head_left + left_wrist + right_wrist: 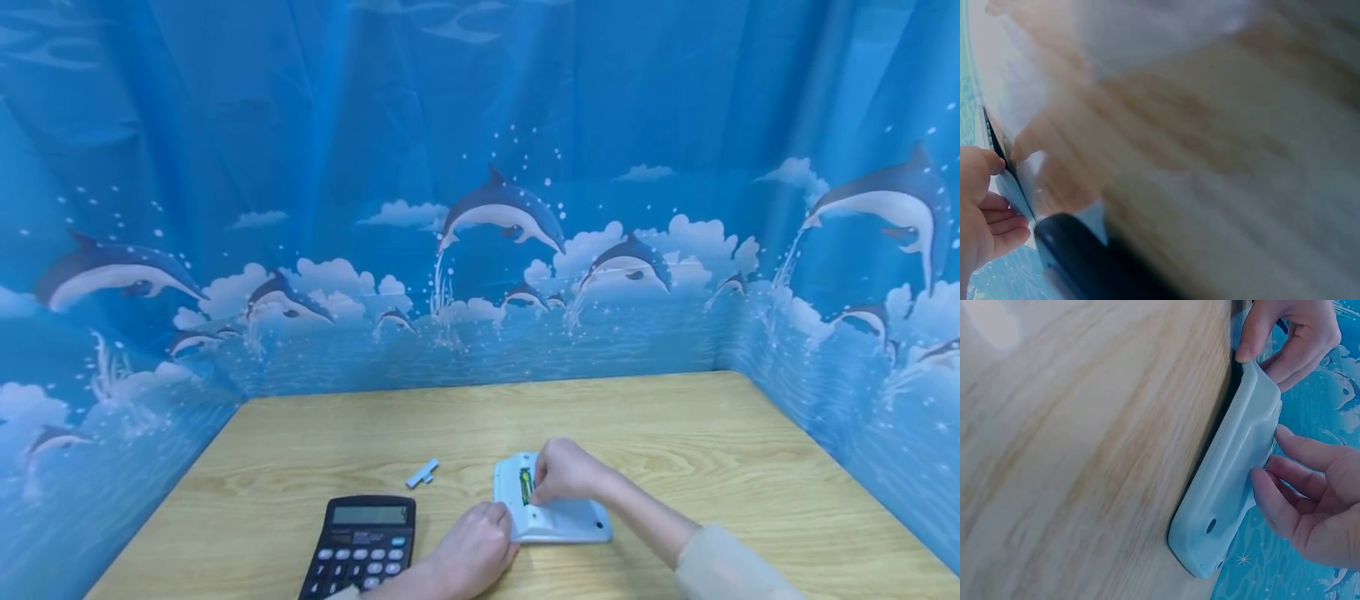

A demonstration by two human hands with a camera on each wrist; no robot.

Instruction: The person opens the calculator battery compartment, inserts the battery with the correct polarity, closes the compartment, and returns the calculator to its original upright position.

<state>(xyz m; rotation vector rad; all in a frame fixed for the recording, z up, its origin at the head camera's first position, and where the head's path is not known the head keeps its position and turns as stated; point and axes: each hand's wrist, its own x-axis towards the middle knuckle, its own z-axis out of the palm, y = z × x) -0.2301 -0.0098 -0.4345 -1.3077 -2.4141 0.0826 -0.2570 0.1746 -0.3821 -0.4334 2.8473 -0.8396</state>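
A pale blue calculator [566, 521] lies face down on the table, its battery compartment uncovered. Inside the compartment a green battery [526, 486] shows. My left hand [476, 546] grips the calculator's near left edge, thumb along the rim, as the right wrist view shows. Bent over the compartment, my right hand [566, 473] has its thumb and fingers at the battery; the exact contact is partly hidden. From the right wrist view, the right hand's fingers [1272, 494] sit on the raised part of the calculator's back. A small light blue battery cover [422, 473] lies apart, to the left.
A black calculator [367, 537] lies face up at the front left, close to my left forearm; its display is lit with a digit. The wooden table [675, 433] is enclosed by a blue dolphin-print curtain [337, 167] at the back and sides.
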